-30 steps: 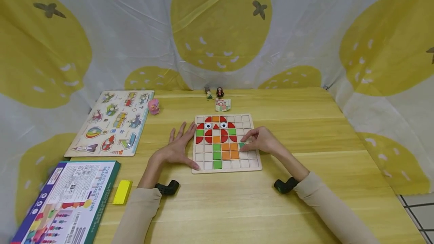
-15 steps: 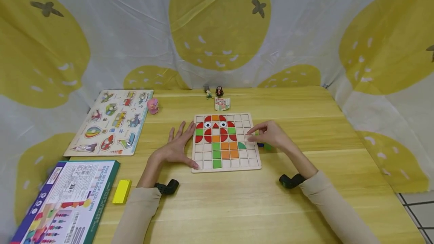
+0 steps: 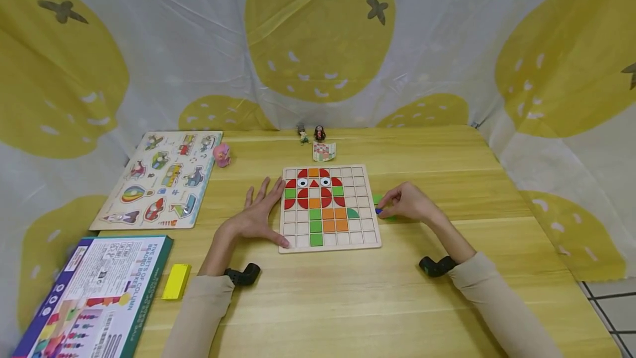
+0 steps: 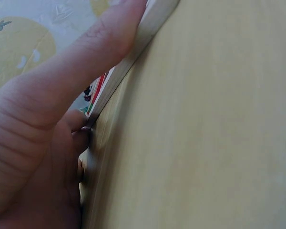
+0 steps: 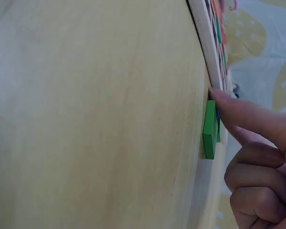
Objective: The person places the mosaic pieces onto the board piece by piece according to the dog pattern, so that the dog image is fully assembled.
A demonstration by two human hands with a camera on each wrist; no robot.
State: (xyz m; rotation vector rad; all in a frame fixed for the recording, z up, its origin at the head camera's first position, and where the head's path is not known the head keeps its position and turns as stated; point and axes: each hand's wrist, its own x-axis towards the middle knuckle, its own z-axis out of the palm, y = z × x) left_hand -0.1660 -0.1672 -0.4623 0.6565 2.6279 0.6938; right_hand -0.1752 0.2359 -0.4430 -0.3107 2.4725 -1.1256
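A square wooden grid board (image 3: 354, 184) bears red, orange and green tiles and two round eye tiles that form a bird-like picture. My left hand (image 3: 255, 219) lies spread at its left side, thumb on the near-left corner and fingertips along the edge. Just off the board's right edge, thumb and forefinger of my right hand (image 3: 411, 203) pinch a small blue tile (image 3: 379, 211). Green tiles (image 3: 377, 199) lie around those fingertips, partly hidden by the hand. In the right wrist view, a green tile (image 5: 209, 131) shows beside the thumb. A teal quarter-round tile (image 3: 353, 213) sits in the grid.
Behind the board lies a small picture card (image 3: 324, 152), with two little figurines (image 3: 319, 132) beyond it. A vehicle puzzle board (image 3: 159, 178), a pink figure (image 3: 221, 155), a printed box (image 3: 99, 297) and a yellow block (image 3: 176, 282) are on the left.
My right hand has let go of the teal quarter-round tile in the grid and moved right, off the board, to a blue tile. The left hand has stayed at the board's left edge.
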